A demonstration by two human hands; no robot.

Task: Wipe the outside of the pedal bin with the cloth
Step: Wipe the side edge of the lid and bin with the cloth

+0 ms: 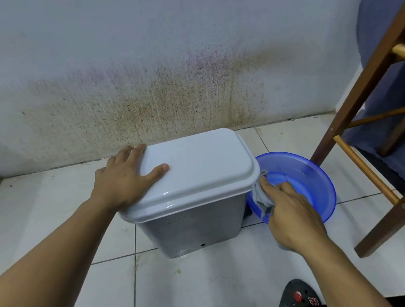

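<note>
A pale grey pedal bin (194, 223) with a shut lid (198, 169) stands on the white tiled floor near the wall. My left hand (126, 178) rests flat on the lid's left end, fingers spread and straight. My right hand (293, 216) holds a grey cloth (261, 197) bunched against the bin's right side, just under the lid's rim. Part of the cloth is hidden beneath my fingers. The bin's front face looks speckled with dirt.
A blue plastic basin (317, 180) sits on the floor right of the bin, touching or nearly touching it. A wooden stool frame (386, 150) and blue fabric stand at the far right. The stained wall (160, 93) is behind. A dark slipper (299, 302) shows at the bottom.
</note>
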